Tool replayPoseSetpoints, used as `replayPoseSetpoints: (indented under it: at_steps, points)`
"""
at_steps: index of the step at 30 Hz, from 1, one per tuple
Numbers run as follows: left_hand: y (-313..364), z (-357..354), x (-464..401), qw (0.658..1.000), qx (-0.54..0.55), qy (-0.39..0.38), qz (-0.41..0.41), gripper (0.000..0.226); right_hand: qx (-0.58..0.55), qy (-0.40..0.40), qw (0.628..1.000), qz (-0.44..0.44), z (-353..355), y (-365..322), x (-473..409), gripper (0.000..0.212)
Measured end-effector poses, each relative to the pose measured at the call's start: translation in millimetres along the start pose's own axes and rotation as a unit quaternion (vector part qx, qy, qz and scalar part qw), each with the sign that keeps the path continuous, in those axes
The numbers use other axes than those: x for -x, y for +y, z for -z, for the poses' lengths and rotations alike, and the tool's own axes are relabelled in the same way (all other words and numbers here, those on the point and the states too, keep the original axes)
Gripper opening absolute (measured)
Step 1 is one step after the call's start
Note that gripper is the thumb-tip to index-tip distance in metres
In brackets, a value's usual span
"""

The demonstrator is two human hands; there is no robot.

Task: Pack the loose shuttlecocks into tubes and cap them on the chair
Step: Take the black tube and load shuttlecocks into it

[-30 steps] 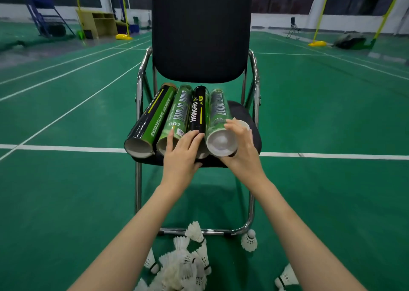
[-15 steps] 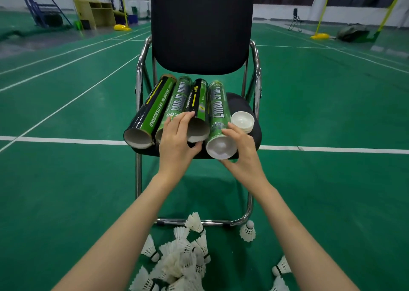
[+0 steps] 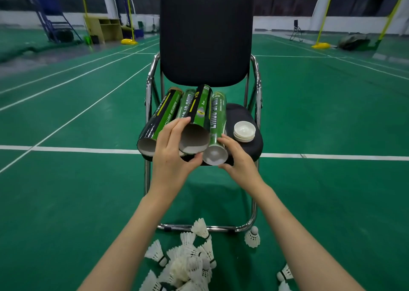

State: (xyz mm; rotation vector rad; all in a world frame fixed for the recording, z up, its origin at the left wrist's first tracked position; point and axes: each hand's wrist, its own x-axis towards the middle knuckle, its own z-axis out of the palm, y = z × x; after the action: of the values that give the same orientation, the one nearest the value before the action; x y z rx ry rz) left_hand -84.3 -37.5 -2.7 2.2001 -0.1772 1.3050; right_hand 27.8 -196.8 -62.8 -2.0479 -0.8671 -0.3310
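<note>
Gripping the black-and-green tube (image 3: 198,122) with the left hand (image 3: 171,155): fingers run along its left side, thumb curls under the open mouth. Its near end is raised above the other tubes and it lies across them, far end pointing at the chair back.

Right hand (image 3: 240,158) is on the rightmost green tube (image 3: 218,127): thumb on the upper right side near the mouth, fingers curled beneath the rim. That tube lies on the seat, open mouth toward the camera, white inside.

Two more tubes on the seat to the left: a dark tube with a green panel and yellow stripe (image 3: 160,121) at the far left, mouth open toward the camera, and a green one (image 3: 185,104) mostly hidden under the raised tube. All four run roughly front to back, fanned out slightly.

Stack of white caps (image 3: 244,131) sits on the right part of the seat, just beside the rightmost tube, not touching either hand.

Chair (image 3: 245,115) is black padded with a chrome frame, standing on the green court floor (image 3: 66,191).

Loose shuttlecocks (image 3: 188,259) are piled on the floor below the chair's front rail, between the forearms. One shuttlecock (image 3: 252,237) stands by the right end of the rail, and a couple more (image 3: 285,275) lie at bottom right. Cannot tell whether any tube holds shuttlecocks.
</note>
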Motion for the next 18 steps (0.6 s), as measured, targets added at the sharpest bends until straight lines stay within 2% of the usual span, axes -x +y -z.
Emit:
replayPoseSetpoints:
  at_steps: [3, 7, 10, 13, 18]
  points:
    - [8.4, 16.2, -1.2, 1.0, 0.009, 0.007, 0.007, 0.07, -0.017, 0.003, 1.0, -0.013, 6.2, -11.7, 2.6, 0.072]
    - [22.5, 39.7, -2.3, 0.998, 0.047, 0.039, 0.035, 0.069, -0.061, 0.049, 0.997, -0.015, 20.5, -39.8, 0.1, 0.077]
    - [37.4, 56.1, -6.1, 0.989, 0.111, 0.062, 0.077, 0.068, -0.093, 0.083, 0.992, 0.015, 35.4, -73.5, -5.2, 0.081]
    - [54.8, 68.9, -12.3, 0.982, 0.15, 0.077, 0.082, 0.068, -0.108, 0.102, 0.987, 0.061, 53.6, -110.0, -7.2, 0.083]
    - [80.6, 86.3, -20.6, 0.956, 0.266, 0.06, 0.104, 0.065, -0.03, 0.145, 0.981, 0.128, 83.6, -145.9, 0.6, 0.081]
